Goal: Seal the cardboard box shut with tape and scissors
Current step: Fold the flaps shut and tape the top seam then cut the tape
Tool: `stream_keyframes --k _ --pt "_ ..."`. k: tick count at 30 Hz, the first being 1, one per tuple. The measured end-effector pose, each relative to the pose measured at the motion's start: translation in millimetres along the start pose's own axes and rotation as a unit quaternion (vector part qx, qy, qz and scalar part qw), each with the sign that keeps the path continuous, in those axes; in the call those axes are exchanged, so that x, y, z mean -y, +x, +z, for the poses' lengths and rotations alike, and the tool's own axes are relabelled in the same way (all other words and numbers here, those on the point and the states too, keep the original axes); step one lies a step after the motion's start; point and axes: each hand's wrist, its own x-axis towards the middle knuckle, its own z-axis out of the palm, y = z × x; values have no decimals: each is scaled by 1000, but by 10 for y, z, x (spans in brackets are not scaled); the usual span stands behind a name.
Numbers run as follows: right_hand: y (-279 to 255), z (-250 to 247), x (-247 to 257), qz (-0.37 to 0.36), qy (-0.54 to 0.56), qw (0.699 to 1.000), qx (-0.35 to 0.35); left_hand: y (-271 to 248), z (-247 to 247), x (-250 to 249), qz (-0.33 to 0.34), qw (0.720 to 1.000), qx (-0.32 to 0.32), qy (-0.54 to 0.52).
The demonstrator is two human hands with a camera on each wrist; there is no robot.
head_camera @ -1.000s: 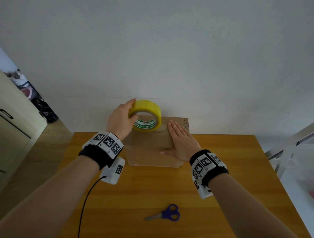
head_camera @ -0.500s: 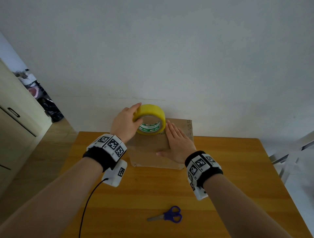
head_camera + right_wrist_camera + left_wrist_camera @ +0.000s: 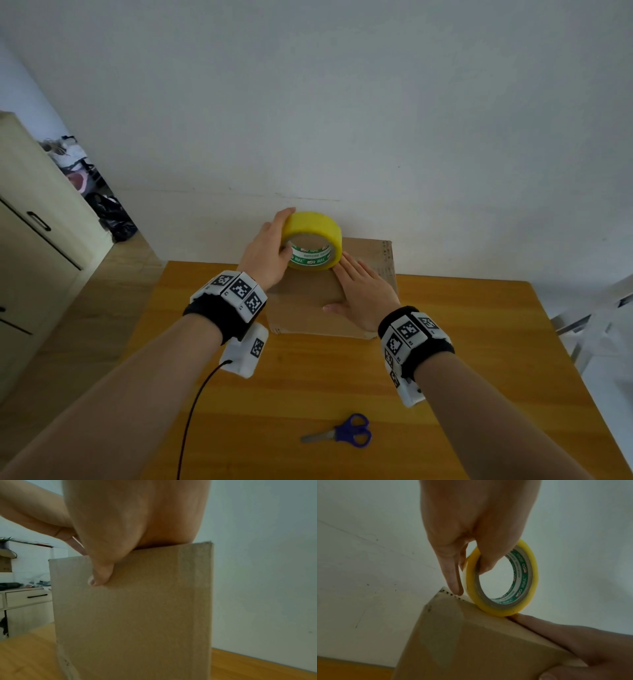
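Left hand [image 3: 270,250] grips the yellow tape roll [image 3: 313,240] upright on the cardboard box [image 3: 305,301] at frame centre; right hand [image 3: 359,294] lies flat on the box top. Scissors [image 3: 342,435] lie lower centre on the desk [image 3: 479,342].

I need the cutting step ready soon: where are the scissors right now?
In the head view, the scissors lie untouched on the wooden table, near its front edge between the person's forearms, well in front of the cardboard box.

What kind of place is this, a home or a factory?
Probably a room in a home, not a factory: a plain wooden table against a bare white wall, a cream cabinet with drawers, and household clutter in the corner.
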Motion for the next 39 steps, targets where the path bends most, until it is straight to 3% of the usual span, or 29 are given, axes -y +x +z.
stream_keyframes --k 6,20,31,39 --pt "-33 -17 -40 -5 -3 1000 10 45 -299 191 -27 996 -44 79" --pt "84 -144 224 4 36 999 29 0 -410 176 -1 992 -13 125" --pt "171 -64 409 7 17 1000 8 -57 -347 170 -16 992 -22 126" --pt "222 4 463 -3 16 1000 5 -74 -255 208 -48 996 -25 64"
